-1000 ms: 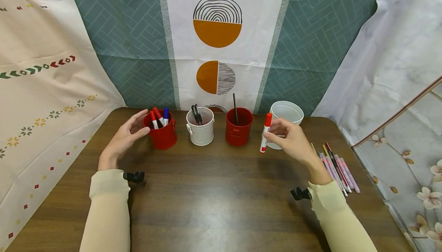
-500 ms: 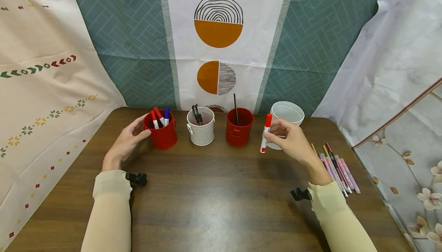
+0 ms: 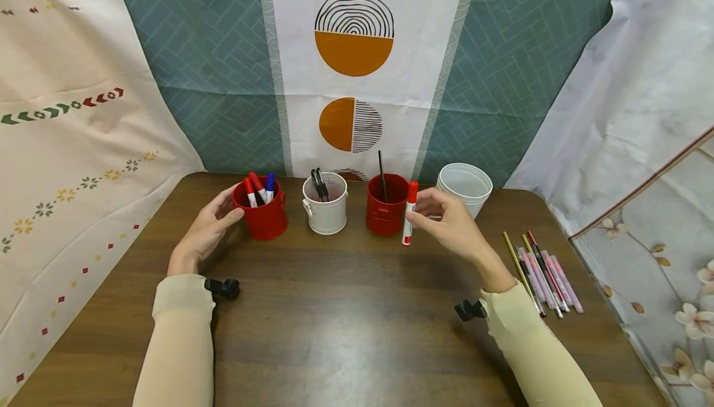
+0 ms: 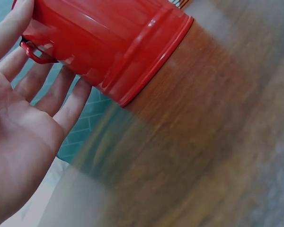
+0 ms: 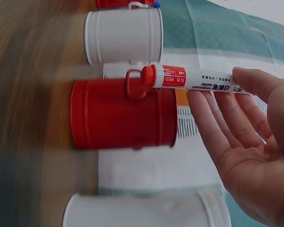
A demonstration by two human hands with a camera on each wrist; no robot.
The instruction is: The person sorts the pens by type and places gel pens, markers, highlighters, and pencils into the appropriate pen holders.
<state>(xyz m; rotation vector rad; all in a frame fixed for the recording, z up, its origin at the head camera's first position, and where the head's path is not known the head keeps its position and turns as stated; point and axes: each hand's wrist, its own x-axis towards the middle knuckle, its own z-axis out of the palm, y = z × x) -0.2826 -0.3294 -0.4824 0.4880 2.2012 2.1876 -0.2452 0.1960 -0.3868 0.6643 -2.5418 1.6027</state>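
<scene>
Red whiteboard marker (image 5: 196, 78) is clamped between thumb and fingertips of the right hand (image 3: 454, 227), near upright, cap up. A light, even pinch should be enough; the barrel seems smooth, so rolling in the fingertips is the likely fault. Tilt should be limited. The side handle (image 5: 128, 84) on the red bucket (image 3: 385, 218) should be given clearance before any sideways travel, as snagging is the main risk. If the rim has to be passed, more height is needed, since the plug end hangs below it.

Relative to those fingers: cap above, plug end below. The bucket is just beyond the marker, to its left, with a slim black stick (image 3: 382, 175) leaning in it; a white tub (image 3: 473, 207) is behind the hand. Marker-to-handle contact can't be confirmed from these angles.

Left hand (image 3: 206, 230): fingers are spread and laid against another red bucket (image 3: 266, 221), thumb on the near side. Only light steadying should be applied there.
</scene>
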